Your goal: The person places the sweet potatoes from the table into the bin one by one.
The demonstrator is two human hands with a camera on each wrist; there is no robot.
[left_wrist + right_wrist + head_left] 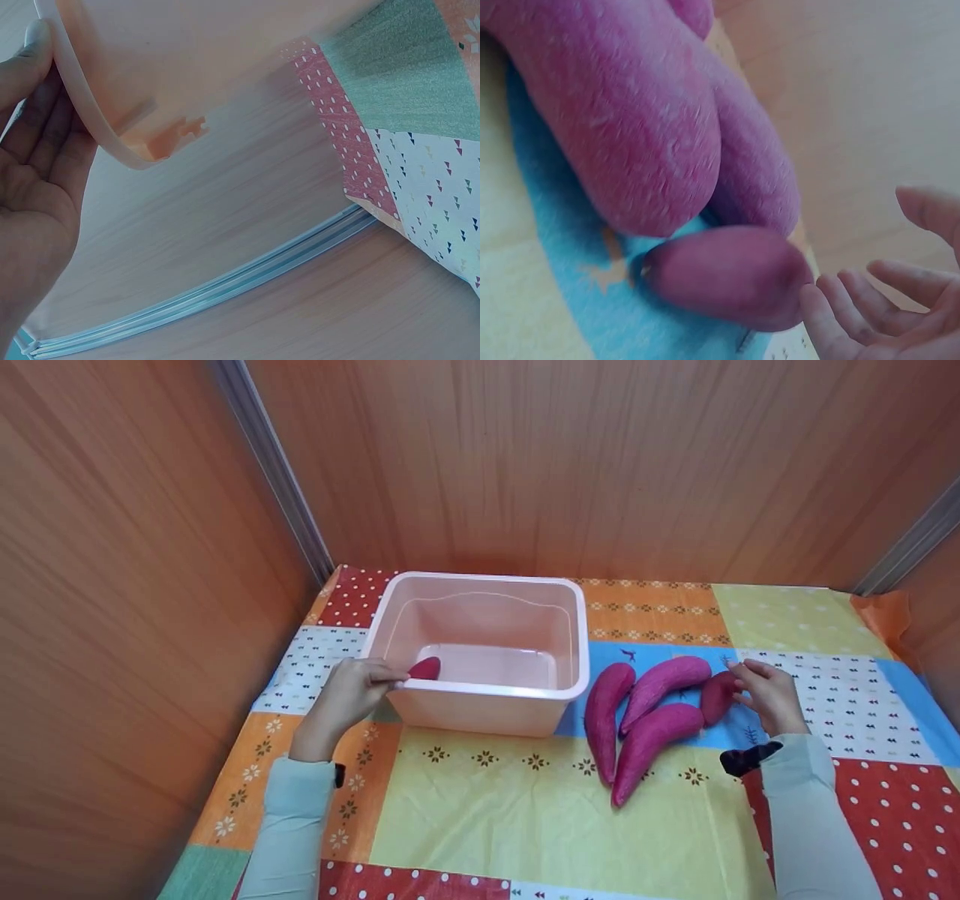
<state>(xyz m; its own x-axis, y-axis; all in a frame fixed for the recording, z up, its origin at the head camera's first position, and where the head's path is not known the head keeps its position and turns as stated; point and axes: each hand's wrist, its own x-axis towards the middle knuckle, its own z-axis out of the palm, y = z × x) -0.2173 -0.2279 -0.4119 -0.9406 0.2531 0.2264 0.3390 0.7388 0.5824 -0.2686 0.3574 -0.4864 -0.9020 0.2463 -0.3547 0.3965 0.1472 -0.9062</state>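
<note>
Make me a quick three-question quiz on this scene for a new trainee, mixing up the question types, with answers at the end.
1. True or false: the left hand is holding the rim of the pink bin.

2. Which of these is nearest the right hand?
A. the pink bin
B. the short dark vegetable
C. the wood-look wall

3. How many long pink vegetables lie on the patchwork cloth beside the bin?

Key
1. True; its fingers pinch the edge.
2. B
3. Three
</note>
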